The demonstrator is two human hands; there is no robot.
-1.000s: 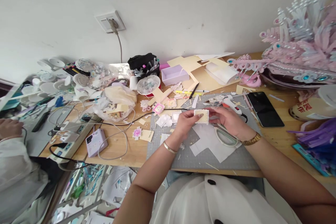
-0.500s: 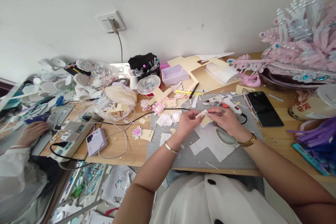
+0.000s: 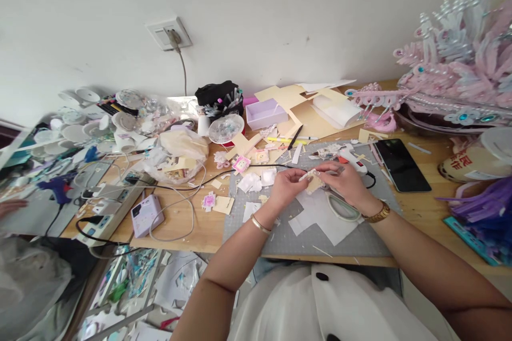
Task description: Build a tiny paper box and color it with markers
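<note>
Between my two hands is a small cream card piece (image 3: 314,183) with a whitish, bumpy edge. My left hand (image 3: 288,185) pinches its left side, and my right hand (image 3: 339,181) grips its upper right. Below them, white paper sheets (image 3: 316,218) lie on the grey cutting mat (image 3: 276,242). Scissors with pale handles (image 3: 343,209) rest partly under my right hand. Just beyond that hand lies a white glue gun (image 3: 354,161). Small pink-and-white decorated pieces (image 3: 241,164) and cream card scraps lie to the left of my hands.
A black phone (image 3: 403,165) and a drink cup (image 3: 476,162) stand to the right, near pink beaded headpieces (image 3: 460,85). A lilac tray (image 3: 267,114) is at the back. Cables run past a power strip (image 3: 116,205). At far left, a co-worker's hand (image 3: 12,206) is near a blue glue gun (image 3: 58,189).
My hands stay nearly in place, with the card piece turned slightly. The co-worker's hand has drawn back to the left, uncovering the blue glue gun.
</note>
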